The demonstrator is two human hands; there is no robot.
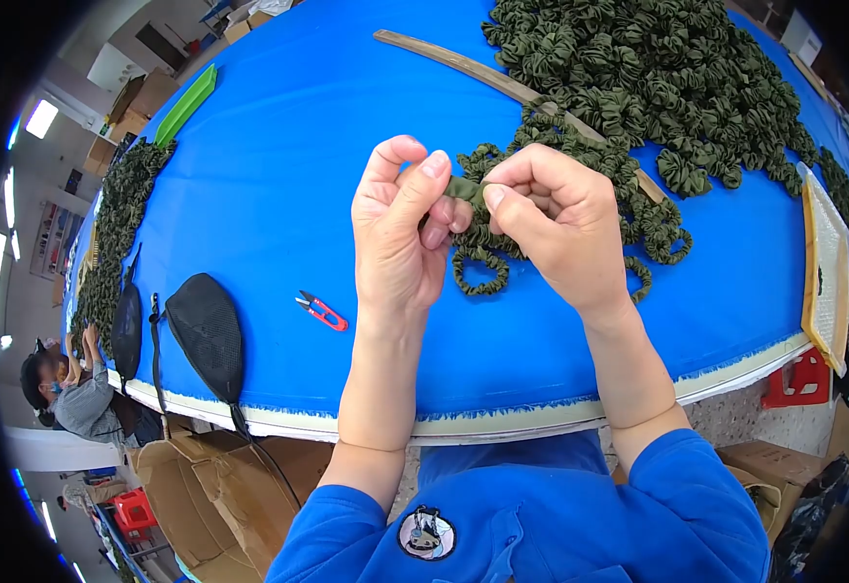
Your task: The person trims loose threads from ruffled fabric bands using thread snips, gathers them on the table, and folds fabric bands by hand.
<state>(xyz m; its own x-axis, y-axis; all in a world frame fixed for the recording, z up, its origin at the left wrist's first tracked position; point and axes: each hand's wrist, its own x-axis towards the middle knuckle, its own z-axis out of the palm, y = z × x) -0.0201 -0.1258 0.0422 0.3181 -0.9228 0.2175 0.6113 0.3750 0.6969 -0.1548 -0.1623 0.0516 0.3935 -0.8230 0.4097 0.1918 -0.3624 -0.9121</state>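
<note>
Above the blue-covered table, my left hand [397, 233] pinches a dark green scrunchie [464, 192] between thumb and fingers. My right hand [562, 222] grips the other side of it with thumb and forefinger, so a short stretch of cloth spans the gap; the rest of the scrunchie is partly hidden by my fingers. Loose scrunchies lie just beneath and behind my hands, among them a single round scrunchie [481, 271] below my right hand. Red-handled thread snips [323, 311] rest on the cloth to the left of my left forearm.
A big heap of green scrunchies [638, 73] covers the far right, with a wooden strip [453, 65] along it. At left lie a black mesh bag [205, 335], a green tray [187, 104] and more scrunchies [118, 228], where another person [89, 403] works. Cardboard boxes [220, 496] stand below the edge.
</note>
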